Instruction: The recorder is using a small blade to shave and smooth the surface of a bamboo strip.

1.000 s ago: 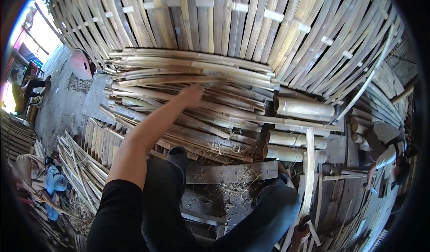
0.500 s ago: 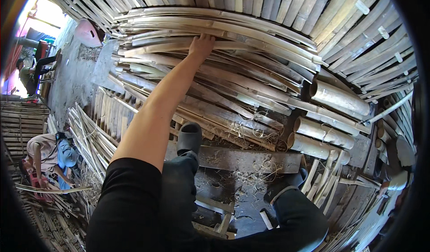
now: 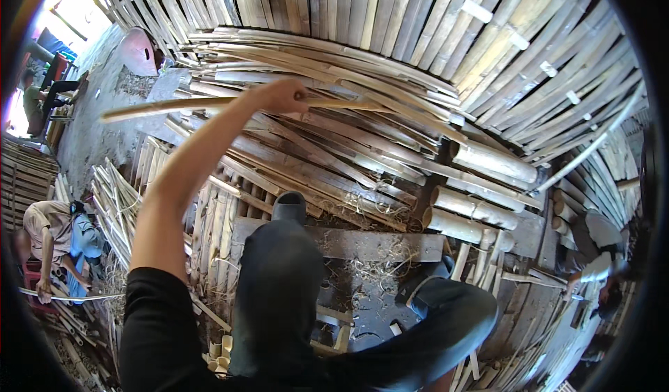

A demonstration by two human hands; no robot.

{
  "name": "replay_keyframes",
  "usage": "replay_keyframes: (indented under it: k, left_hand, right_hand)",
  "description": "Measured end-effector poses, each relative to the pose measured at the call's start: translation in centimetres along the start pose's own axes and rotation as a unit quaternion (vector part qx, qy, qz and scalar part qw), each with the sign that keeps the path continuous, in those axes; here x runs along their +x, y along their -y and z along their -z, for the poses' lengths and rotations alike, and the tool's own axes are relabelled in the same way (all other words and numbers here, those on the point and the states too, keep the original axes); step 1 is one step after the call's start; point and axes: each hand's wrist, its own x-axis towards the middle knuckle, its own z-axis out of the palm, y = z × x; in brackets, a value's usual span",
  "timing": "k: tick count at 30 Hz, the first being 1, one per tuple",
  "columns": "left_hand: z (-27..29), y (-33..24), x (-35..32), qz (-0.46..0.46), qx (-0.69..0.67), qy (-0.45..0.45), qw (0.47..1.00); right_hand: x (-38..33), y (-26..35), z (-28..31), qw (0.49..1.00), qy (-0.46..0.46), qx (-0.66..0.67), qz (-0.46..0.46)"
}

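Bamboo strip (image 3: 209, 104) lifts clear of the stacked pile (image 3: 334, 148), our left hand (image 3: 282, 96) clenched mid-length for balance; right hand unseen.

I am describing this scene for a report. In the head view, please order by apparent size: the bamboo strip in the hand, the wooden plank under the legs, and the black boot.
1. bamboo strip, the longest
2. wooden plank
3. black boot, the smallest

The strip, gripped by the left hand, is nearer the camera, which may exaggerate it.
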Motion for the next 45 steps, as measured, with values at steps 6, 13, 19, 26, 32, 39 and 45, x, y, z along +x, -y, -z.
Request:
replay_keyframes:
  k: [6, 13, 19, 26, 32, 39, 45]
  left_hand:
    - [11.8, -4.4, -9.4, 0.019, -0.059, 0.063, 0.996]
    - [21.0, -14.4, -16.8, -0.076, -0.045, -0.398, 0.913]
    - [24.7, -28.7, -20.4, -0.131, -0.287, -0.515, 0.797]
    - [16.7, -31.7, -18.6, -0.136, -0.18, -0.744, 0.629]
    - [10.5, -31.3, -19.3, -0.198, -0.413, -0.606, 0.65]
    - [8.8, -29.5, -21.8, -0.242, -0.763, -0.33, 0.5]
    - [12.1, -32.1, -23.0, -0.188, -0.738, -0.368, 0.533]
  right_hand:
    - [4.2, 3.9, 3.8, 0.989, -0.071, 0.077, 0.106]
    - [2.9, 15.9, 15.2, 0.962, -0.127, 0.178, 0.164]
    - [-1.6, 28.3, 19.2, 0.841, -0.099, 0.466, 0.255]
    - [-8.0, 32.4, 15.4, 0.816, 0.138, 0.515, 0.222]
    - [-10.4, 31.2, 8.7, 0.82, 0.185, 0.515, 0.17]
    - [-12.5, 28.8, 4.3, 0.876, 0.217, 0.42, 0.098]
    - [-13.1, 27.3, 0.7, 0.93, 0.166, 0.285, 0.162]
